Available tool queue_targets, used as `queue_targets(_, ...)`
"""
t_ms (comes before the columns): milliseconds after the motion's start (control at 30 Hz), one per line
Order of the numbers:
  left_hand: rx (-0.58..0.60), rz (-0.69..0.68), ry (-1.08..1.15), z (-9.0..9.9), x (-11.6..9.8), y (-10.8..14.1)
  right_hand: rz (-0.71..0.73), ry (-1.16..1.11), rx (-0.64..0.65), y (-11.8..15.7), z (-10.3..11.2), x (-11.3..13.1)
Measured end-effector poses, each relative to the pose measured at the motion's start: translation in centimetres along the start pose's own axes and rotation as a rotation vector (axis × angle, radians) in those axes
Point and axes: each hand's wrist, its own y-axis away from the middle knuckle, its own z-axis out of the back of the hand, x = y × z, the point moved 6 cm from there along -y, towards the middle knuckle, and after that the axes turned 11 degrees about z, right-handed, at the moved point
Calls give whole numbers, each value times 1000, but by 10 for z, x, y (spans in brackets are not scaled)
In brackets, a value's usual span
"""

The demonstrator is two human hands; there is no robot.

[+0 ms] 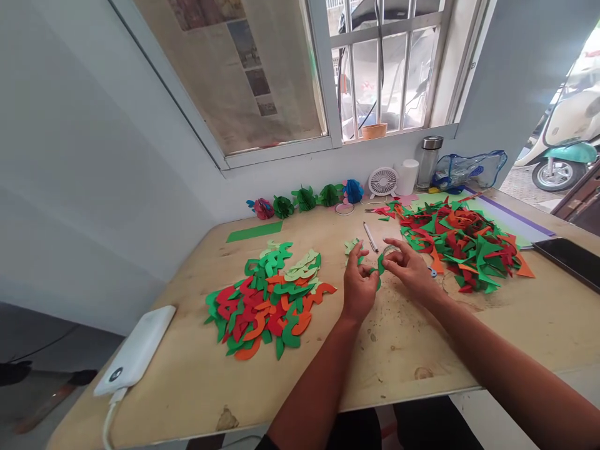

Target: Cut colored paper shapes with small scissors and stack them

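1. Holding a green paper piece over the desk: left hand and right hand, close together, fingers pinched on it.
2. Left of the hands: pile of curved paper cut-outs.
3. Right: heap of pointed paper scraps.
4. Just beyond the hands: white pen, lying on the desk.

Left hand beside right hand
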Motion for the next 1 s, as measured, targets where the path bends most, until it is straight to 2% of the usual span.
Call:
queue_targets(267,-72,-23,87,9,-7,-2,13,71,75,2,-7,-1)
queue_targets(500,-91,-63,73,8,-8,1,9,46,143,6,-16,-1)
queue_targets(1000,-109,0,138,11,-3,-4,23,92,170,6,-16,-3)
